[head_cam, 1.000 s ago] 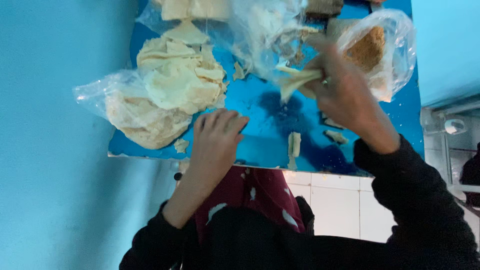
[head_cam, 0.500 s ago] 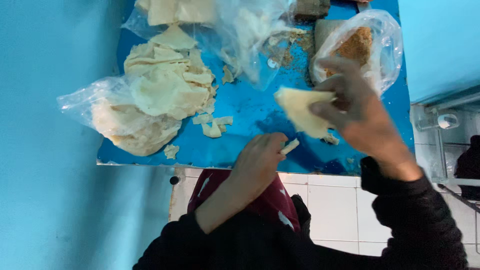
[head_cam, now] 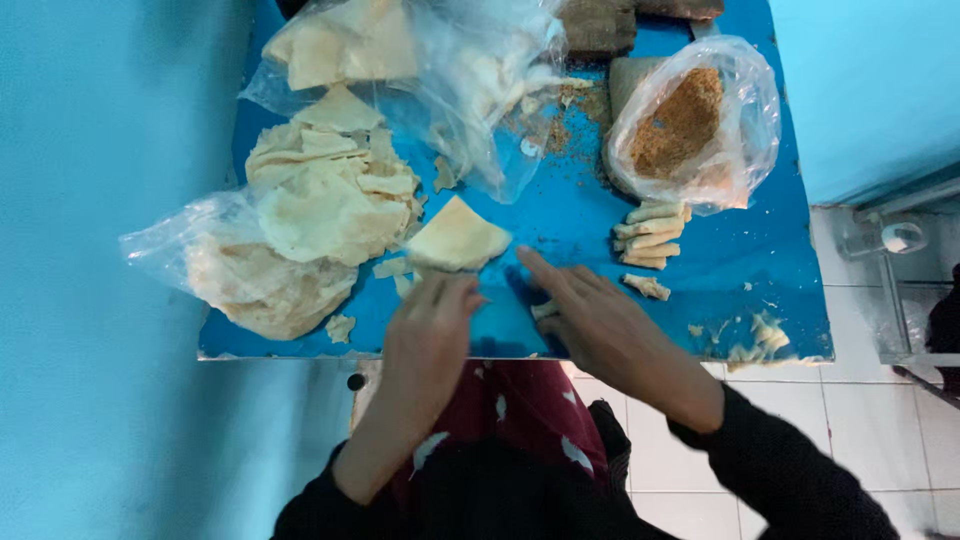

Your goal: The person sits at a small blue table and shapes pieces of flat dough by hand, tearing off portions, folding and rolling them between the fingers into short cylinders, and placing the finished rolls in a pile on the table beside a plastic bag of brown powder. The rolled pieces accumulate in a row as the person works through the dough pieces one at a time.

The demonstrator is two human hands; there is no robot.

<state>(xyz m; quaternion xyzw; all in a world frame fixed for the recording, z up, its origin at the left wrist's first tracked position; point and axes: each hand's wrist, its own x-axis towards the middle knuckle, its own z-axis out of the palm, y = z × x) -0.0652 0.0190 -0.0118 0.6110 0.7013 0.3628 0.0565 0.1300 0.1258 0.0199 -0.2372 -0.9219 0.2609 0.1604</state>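
Dough triangle [head_cam: 457,237] flat on blue table [head_cam: 560,215], touching my left hand [head_cam: 428,335] fingertips; right hand [head_cam: 598,328] open, flat beside it.

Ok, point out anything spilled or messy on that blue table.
Brown crumbs lie scattered on the blue table beside the open bag of crumbs, outside it. Torn pale scraps litter the near right edge, and more bits sit by the stack of flat dough sheets. Nothing looks broken.

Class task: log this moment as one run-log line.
left hand: touching triangular dough sheet | right hand: flat on blue table | rolled pieces: stacked beside crumb bag
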